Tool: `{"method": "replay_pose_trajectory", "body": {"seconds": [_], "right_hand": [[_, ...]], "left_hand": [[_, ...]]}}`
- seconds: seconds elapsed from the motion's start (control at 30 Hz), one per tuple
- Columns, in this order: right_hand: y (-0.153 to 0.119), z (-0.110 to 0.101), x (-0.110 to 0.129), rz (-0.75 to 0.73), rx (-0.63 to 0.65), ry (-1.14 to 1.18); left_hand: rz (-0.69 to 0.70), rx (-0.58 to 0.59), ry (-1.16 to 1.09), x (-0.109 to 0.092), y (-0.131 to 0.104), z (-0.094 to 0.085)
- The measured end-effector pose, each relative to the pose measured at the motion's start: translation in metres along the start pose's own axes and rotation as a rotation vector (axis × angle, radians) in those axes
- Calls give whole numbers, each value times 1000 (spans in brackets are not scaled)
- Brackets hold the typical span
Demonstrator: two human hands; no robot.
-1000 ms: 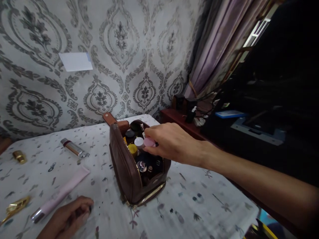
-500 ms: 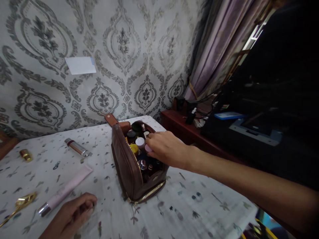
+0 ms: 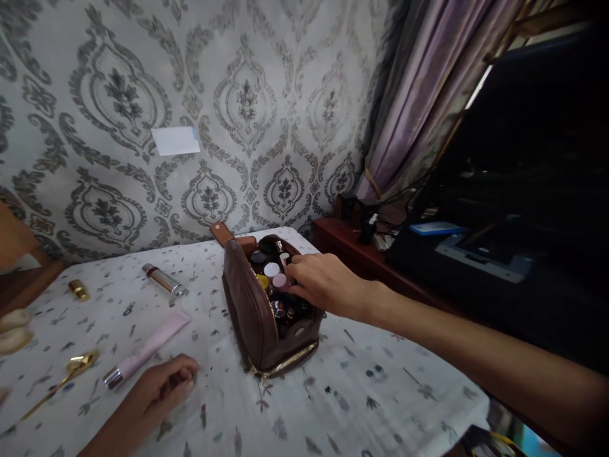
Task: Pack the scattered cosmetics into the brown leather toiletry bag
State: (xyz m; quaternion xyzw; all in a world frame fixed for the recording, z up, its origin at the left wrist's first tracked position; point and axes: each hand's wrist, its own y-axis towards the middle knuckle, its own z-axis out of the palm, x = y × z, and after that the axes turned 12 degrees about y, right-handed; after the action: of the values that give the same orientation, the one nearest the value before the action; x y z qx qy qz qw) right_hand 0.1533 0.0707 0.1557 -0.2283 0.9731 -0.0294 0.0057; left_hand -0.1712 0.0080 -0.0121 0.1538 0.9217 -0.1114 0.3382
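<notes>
Bag [image 3: 245,304] sits unzipped on table [image 3: 380,412]. Right hand [image 3: 318,285] at pink lid [image 3: 280,283], grip unclear. Left hand [image 3: 164,384] half-open, beside tube [image 3: 155,343]. Crowding could snag a jar, tipping bag.

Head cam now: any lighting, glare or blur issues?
Head view: dim, right side nearly black; head view: small glints on the silver bottle and gold zipper; head view: brown bag interior shadowed, right forearm soft toward frame edge.
</notes>
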Motion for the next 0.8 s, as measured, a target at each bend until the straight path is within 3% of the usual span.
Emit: {"method": "replay_pose_trajectory", "body": {"seconds": [0.2, 0.3, 0.37, 0.47, 0.63, 0.8], "right_hand": [[-13, 13, 17, -129, -223, 156], [-22, 39, 36, -405, -344, 328], [-26, 61, 55, -567, -338, 423], [-30, 94, 89, -700, -300, 563], [-17, 138, 136, -605, -101, 794], [20, 170, 171, -447, 11, 1186]], "left_hand": [[57, -34, -55, -10, 0, -3], [58, -58, -85, -14, -2, -9], [55, -92, -89, -15, -3, -14], [44, -177, -83, -15, -6, -21], [33, -389, -137, 2, -10, -37], [-132, -731, -50, 44, -8, -59]]}}
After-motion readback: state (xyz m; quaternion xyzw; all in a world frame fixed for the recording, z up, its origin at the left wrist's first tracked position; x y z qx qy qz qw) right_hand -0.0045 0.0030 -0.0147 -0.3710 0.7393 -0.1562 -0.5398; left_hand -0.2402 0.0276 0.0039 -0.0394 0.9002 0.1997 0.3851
